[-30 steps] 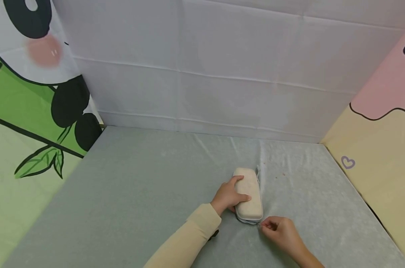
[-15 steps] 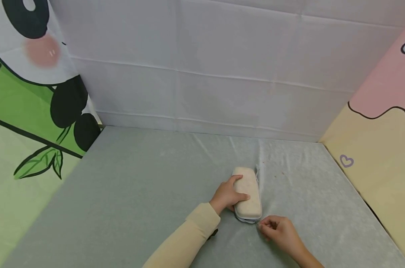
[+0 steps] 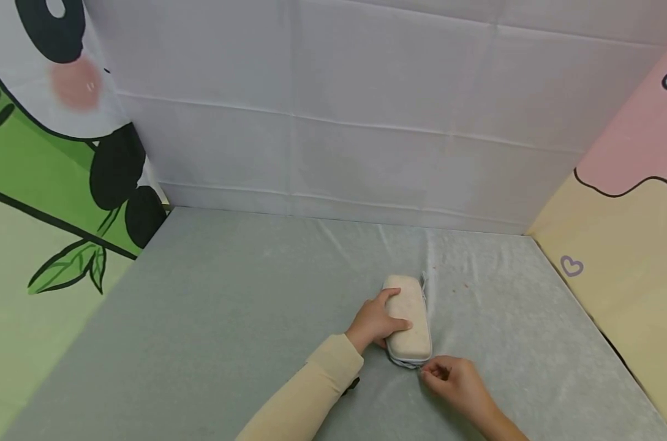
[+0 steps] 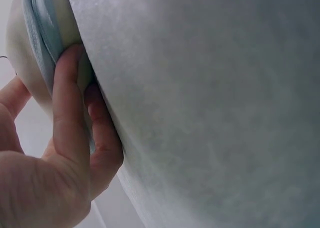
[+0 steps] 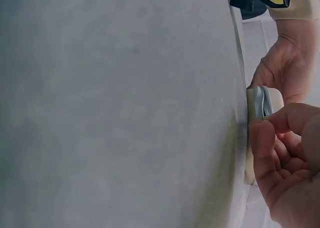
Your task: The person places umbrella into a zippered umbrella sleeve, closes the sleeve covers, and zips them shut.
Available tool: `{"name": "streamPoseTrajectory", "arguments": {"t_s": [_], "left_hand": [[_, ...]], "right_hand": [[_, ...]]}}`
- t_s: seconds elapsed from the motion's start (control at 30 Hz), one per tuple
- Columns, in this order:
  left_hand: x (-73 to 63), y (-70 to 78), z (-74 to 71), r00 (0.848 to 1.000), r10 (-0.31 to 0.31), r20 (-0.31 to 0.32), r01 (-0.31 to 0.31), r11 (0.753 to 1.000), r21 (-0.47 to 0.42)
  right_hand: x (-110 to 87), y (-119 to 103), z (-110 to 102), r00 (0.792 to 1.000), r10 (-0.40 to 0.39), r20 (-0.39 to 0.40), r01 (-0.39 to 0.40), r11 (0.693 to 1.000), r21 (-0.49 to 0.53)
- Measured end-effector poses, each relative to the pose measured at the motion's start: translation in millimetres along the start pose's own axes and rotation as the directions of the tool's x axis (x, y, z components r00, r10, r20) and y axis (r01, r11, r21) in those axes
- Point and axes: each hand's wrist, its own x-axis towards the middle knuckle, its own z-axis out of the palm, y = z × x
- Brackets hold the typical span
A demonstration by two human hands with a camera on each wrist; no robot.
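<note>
A cream zippered case point(image 3: 411, 340) lies lengthwise on the grey cloth, with a grey-blue zipper band point(image 5: 259, 102) around its side. My left hand point(image 3: 373, 321) grips it from the left, thumb and a finger over the top. In the left wrist view other fingers point(image 4: 67, 103) press against the band and the lower side. At the near right corner, my right hand point(image 3: 457, 383) pinches the zipper pull between thumb and forefinger; the pull itself is mostly hidden by the fingertips. Its other fingers are curled, as the right wrist view shows.
Grey cloth point(image 3: 228, 318) covers the table. A pale wall sheet point(image 3: 366, 165) rises behind, with printed sheets on the left point(image 3: 52, 202) and right point(image 3: 631, 245). A small cord loop point(image 3: 424, 282) sticks out at the case's far right corner.
My right hand has shifted slightly left along the case's near end, still pinching at the zipper. The left hand and the case stay in place.
</note>
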Motion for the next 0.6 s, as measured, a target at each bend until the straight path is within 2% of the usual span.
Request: {"name": "streamPoseTrajectory", "arguments": {"t_s": [0.13, 0.6], "left_hand": [[0.2, -0.3, 0.4, 1.0, 0.002, 0.002, -0.002, 1.0, -0.003], [1.4, -0.8, -0.2, 1.0, -0.002, 0.001, 0.002, 1.0, -0.006]], "right_hand": [[0.4, -0.7, 0.4, 1.0, 0.027, 0.014, -0.027, 1.0, 0.017], [2.2, -2.5, 3.0, 1.0, 0.016, 0.012, -0.016, 1.0, 0.011]]}}
